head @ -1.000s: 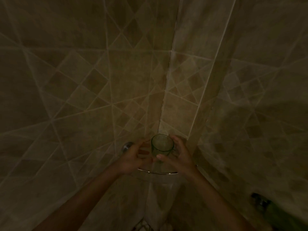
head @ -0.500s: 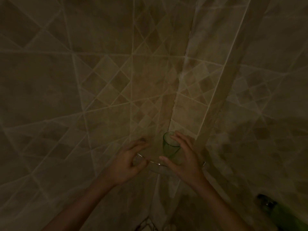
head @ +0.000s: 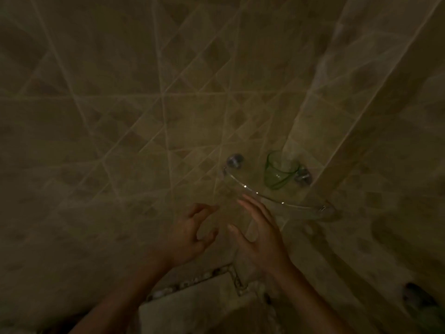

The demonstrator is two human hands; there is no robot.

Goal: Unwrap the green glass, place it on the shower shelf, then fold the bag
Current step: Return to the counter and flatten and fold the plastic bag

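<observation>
Two walls: tiled shower walls (head: 120, 116) meet at a corner, matte beige stone squares and diamonds with pale grout lines (the light is very dim and the picture blurred).
Floor: flat stone slabs edged with a band of small rounded pebbles (head: 192, 280), seen low between the arms.
Shelf: clear glass corner shelf (head: 277, 201), quarter-round, with a thin curved metal rail along its front edge, fixed by round chrome mounts (head: 234, 160).
Green glass: transparent green tumbler (head: 279, 173), smooth and tapered, standing upright on the shelf near its back corner, just beside the right-hand mount; no hand touches it.
Right hand: right hand (head: 261, 239), palm open, fingers straight and spread, empty, below the shelf rail.
Left hand: left hand (head: 192, 235), fingers loosely curled, gripping nothing, just beside the right hand.
Bag: not visible.
</observation>
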